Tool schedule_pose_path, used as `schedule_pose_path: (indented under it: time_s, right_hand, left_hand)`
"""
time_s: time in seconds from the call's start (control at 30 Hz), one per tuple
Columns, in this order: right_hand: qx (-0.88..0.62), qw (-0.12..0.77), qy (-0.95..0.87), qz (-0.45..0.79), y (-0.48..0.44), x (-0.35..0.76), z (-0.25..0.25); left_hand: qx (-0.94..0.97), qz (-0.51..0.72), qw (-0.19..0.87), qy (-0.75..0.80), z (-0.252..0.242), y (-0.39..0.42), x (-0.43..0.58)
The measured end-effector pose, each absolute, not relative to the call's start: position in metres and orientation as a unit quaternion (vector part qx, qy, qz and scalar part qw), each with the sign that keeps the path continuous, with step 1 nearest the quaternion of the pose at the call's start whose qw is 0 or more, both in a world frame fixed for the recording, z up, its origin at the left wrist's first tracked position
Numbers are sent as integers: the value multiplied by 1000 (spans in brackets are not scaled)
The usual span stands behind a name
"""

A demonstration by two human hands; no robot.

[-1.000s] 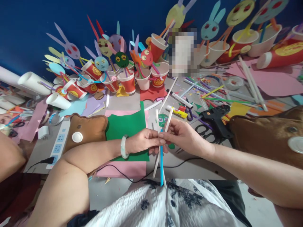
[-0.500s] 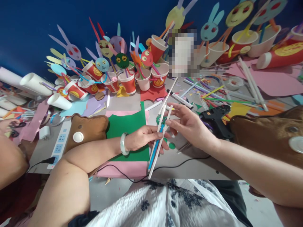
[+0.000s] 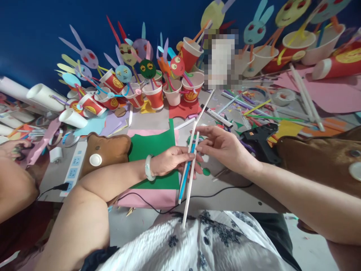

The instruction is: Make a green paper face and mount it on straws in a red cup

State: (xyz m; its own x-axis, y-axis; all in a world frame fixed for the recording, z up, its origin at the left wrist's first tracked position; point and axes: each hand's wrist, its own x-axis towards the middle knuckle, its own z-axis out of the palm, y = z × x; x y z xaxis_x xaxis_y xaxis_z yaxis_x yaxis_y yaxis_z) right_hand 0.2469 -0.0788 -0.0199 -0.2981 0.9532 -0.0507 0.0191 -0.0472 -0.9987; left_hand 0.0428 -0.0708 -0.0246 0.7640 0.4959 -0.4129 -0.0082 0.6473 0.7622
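My left hand (image 3: 172, 162), with a pale bangle on the wrist, is closed round a small bundle of straws (image 3: 187, 176), white ones and a blue one, held slanting over the table edge. My right hand (image 3: 222, 148) pinches a white straw (image 3: 190, 192) of that bundle near its upper end, fingers pressed together; this straw hangs lower than the others, down to my lap. Under the hands lie a green paper sheet (image 3: 153, 148) on a pink sheet (image 3: 146, 197).
Red and white paper cups with rabbit-eared paper faces (image 3: 146, 81) crowd the back against a blue wall. A black glue gun (image 3: 258, 137), loose straws, a marker, brown cushions (image 3: 105, 150), a power strip (image 3: 72, 169) and a black cable lie around. Another person's arm (image 3: 14, 184) is at left.
The bundle tilted from upright to slanting. My right hand rose, then slid one white straw downward so it now sticks out below the rest.
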Motion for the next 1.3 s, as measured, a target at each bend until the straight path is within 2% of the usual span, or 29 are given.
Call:
schedule_pose_path:
  time_s: [0.4,0.67,0.83,1.17,1.3]
  right_hand:
    - [-419,440,-520,600,-74,246,-15]
    - [-411,502,-547,529,-70,253,-9]
    - [-426,514,-567,483,-66,258,-5]
    - [-447,460,-637,426,-64,266,-5]
    - [-443,495,-599,447,-64,261,-11]
  left_hand:
    - [417,138,829,345,-21,-77,54]
    - [452,113,800,377,-1,-80,63]
    - [466,147,783,385,6,-76,82]
    - [489,192,763,378,-2,-60,95]
    - [477,259,750,378,-9,-50,89]
